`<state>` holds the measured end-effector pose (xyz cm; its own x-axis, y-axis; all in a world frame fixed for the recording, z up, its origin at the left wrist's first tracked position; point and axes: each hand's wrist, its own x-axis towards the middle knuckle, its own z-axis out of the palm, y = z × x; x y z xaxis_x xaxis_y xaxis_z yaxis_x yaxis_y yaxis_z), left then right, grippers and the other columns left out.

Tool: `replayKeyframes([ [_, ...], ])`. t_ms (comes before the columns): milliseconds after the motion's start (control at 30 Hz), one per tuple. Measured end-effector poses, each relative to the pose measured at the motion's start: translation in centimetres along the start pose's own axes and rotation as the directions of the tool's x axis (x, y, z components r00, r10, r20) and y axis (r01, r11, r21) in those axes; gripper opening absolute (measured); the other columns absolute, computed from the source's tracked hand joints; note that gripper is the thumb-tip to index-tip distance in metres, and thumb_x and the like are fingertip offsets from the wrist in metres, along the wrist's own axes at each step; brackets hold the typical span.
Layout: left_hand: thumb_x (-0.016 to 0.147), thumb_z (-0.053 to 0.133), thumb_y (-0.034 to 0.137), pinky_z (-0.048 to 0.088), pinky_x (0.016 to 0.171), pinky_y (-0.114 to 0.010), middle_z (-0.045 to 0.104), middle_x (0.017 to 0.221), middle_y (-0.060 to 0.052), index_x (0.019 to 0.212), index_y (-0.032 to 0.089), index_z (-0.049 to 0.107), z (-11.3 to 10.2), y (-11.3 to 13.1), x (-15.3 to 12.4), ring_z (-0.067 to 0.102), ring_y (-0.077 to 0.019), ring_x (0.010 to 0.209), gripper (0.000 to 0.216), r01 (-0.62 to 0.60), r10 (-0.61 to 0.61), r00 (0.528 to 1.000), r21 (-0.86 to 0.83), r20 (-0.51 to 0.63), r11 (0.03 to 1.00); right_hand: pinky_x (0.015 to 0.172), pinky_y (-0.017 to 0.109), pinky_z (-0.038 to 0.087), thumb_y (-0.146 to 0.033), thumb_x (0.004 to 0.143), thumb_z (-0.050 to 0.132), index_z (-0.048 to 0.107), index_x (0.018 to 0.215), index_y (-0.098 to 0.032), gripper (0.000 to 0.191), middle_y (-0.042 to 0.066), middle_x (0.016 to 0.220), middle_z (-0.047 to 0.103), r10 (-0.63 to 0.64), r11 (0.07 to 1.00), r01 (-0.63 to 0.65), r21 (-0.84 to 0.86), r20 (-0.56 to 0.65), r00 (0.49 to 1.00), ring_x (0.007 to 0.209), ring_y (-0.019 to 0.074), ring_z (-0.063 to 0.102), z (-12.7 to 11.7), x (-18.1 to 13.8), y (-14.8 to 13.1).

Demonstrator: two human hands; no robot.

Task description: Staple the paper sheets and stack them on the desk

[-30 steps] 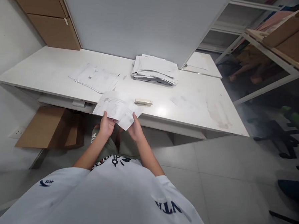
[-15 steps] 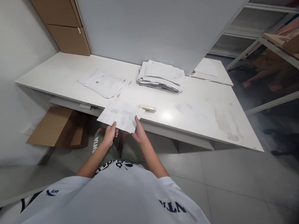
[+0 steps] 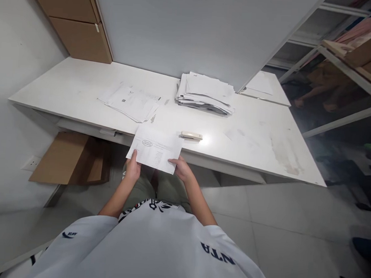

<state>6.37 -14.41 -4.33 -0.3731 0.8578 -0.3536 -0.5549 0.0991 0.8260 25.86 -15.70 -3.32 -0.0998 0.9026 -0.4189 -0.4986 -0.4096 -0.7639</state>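
Between my two hands is a white printed sheet of paper (image 3: 155,148) with an oval mark, held over the desk's front edge. My left hand (image 3: 133,166) grips its near left corner, thumb on top. At the right edge my right hand (image 3: 181,168) pinches the sheet, its thumb lying on the print. A cream stapler (image 3: 191,135) lies on the desk just beyond the sheet's right side. Farther back on the left, a thin spread of printed papers (image 3: 131,103) rests flat. A thick, uneven stack of papers (image 3: 206,92) sits at the back, against the panel.
The white desk (image 3: 254,138) has smudges at its right end. Below its left side stands an open cardboard box (image 3: 60,157). Brown cabinet doors (image 3: 81,38) rise at the back left. Metal shelving (image 3: 351,69) and dark chair parts are at the right.
My left hand has shifted from the sheet's near edge to its left corner. My right hand has slid outward along the right side, and the sheet is turned more squarely toward me.
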Motion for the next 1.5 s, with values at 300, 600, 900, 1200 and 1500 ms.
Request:
replayKeyframes([
  [300, 0.073, 0.077, 0.045, 0.052, 0.089, -0.03, 0.069, 0.088, -0.005, 0.098, 0.016, 0.063, 1.2, 3.4, 7.6, 0.066, -0.0173, 0.088, 0.041, -0.575, 0.517, 0.816, 0.273, 0.258, 0.771, 0.084, 0.039, 0.05, -0.038, 0.072, 0.059, 0.067, 0.086, -0.019, 0.025, 0.003, 0.085, 0.07, -0.626, 0.679, 0.527, -0.511, -0.028, 0.779, 0.088, 0.0235, 0.061, 2.9, 3.8, -5.0],
  [600, 0.08, 0.065, 0.023, 0.043, 0.104, -0.041, 0.058, 0.127, -0.018, 0.148, 0.014, 0.028, 2.6, 5.3, 10.8, 0.058, -0.0242, 0.118, 0.078, -0.604, 0.404, 0.794, 0.52, 0.454, 0.603, 0.083, 0.04, 0.049, -0.045, 0.062, 0.065, 0.064, 0.084, -0.018, 0.035, 0.005, 0.085, 0.072, -0.628, 0.685, 0.511, -0.52, -0.064, 0.776, 0.083, 0.0231, 0.06, 4.1, 9.8, -4.7],
  [900, 0.083, 0.064, 0.045, 0.052, 0.09, -0.036, 0.069, 0.103, -0.008, 0.102, 0.018, 0.065, -0.4, 6.1, 4.9, 0.064, -0.0233, 0.1, 0.033, -0.573, 0.428, 0.801, 0.325, 0.419, 0.752, 0.094, 0.038, 0.049, -0.038, 0.067, 0.067, 0.058, 0.108, -0.02, 0.045, 0.007, 0.112, 0.07, -0.595, 0.757, 0.553, -0.348, -0.015, 0.804, 0.101, 0.0216, 0.063, 3.9, 5.8, -3.5],
  [1200, 0.077, 0.071, 0.053, 0.059, 0.066, -0.031, 0.071, 0.11, -0.01, 0.121, 0.02, 0.06, -6.3, 1.3, -1.8, 0.07, -0.0212, 0.086, 0.057, -0.114, 0.09, 0.96, 0.075, 0.264, 0.991, 0.088, 0.04, 0.054, -0.028, 0.06, 0.076, 0.062, 0.105, -0.02, 0.048, 0.007, 0.106, 0.074, -0.232, 0.942, 0.227, -0.246, 0.01, 0.973, 0.094, 0.0242, 0.068, 1.3, 2.6, -2.0],
  [1500, 0.078, 0.075, 0.051, 0.057, 0.086, -0.03, 0.059, 0.138, -0.012, 0.134, 0.024, 0.056, -1.6, 1.7, -2.2, 0.06, -0.0273, 0.122, 0.065, -0.204, 0.114, 0.946, 0.285, 0.304, 0.936, 0.073, 0.033, 0.057, -0.021, 0.063, 0.073, 0.067, 0.082, -0.016, 0.021, 0.008, 0.081, 0.075, -0.051, 0.997, 0.049, -0.057, -0.028, 0.998, 0.078, 0.0239, 0.071, -1.1, 1.0, -5.6],
])
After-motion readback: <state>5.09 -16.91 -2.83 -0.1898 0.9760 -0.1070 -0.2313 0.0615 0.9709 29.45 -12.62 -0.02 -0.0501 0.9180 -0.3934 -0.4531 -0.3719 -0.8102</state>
